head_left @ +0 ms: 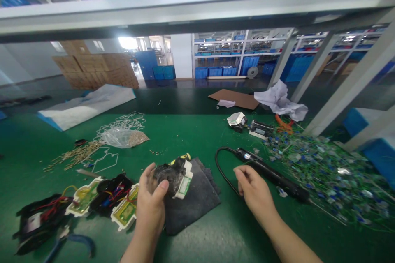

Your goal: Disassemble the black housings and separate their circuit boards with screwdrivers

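My left hand (151,199) grips a black and white device housing (177,176) with a green circuit board edge, thumb across its dark side. Under it lies a dark grey cloth pad (196,207), and a yellow-handled tool (186,157) pokes out behind. My right hand (254,191) hovers to the right with its fingers curled and the thumb against the index finger. Whatever may be between those fingertips is too small to make out. Just beyond that hand are a black electric screwdriver (274,177) and its looped cable (217,162).
Opened housings with wires (88,197) and blue-handled pliers (78,240) lie at left. Behind them are loose brass-coloured screws (77,155) and a plastic bag (119,137). A heap of green and blue scraps (330,176) covers the right. A shelf beam (197,6) crosses overhead.
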Action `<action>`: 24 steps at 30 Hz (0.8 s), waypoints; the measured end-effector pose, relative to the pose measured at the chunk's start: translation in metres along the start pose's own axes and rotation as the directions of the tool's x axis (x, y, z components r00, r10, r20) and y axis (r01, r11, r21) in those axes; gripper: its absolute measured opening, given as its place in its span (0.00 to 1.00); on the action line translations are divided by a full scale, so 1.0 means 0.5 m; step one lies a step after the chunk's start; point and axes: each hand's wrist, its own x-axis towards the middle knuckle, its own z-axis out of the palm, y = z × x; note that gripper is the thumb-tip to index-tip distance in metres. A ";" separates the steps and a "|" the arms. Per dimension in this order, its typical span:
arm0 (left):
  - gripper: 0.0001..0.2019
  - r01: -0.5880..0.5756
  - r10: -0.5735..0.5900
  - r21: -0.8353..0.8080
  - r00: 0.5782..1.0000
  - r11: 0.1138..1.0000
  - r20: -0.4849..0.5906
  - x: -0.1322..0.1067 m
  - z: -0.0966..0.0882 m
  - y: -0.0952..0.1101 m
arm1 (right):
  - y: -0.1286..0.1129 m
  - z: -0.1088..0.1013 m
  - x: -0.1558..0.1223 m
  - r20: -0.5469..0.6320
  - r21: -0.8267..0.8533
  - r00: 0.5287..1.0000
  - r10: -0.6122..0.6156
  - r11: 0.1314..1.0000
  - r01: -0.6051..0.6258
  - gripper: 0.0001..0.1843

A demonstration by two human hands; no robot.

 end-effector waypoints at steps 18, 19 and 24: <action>0.34 0.166 -0.179 0.071 0.848 0.984 0.499 -0.044 0.017 -0.030 | -0.015 0.071 -0.061 0.401 0.662 0.913 0.070 0.667 -0.342 0.29; 0.33 0.172 -0.189 0.080 0.852 0.982 0.489 -0.048 0.023 -0.035 | -0.017 0.072 -0.061 0.366 0.666 0.929 0.054 0.682 -0.302 0.32; 0.29 0.326 -0.305 -0.006 0.890 0.945 0.338 -0.067 0.047 -0.033 | -0.022 0.075 -0.061 0.290 0.538 0.956 0.042 0.819 -0.199 0.29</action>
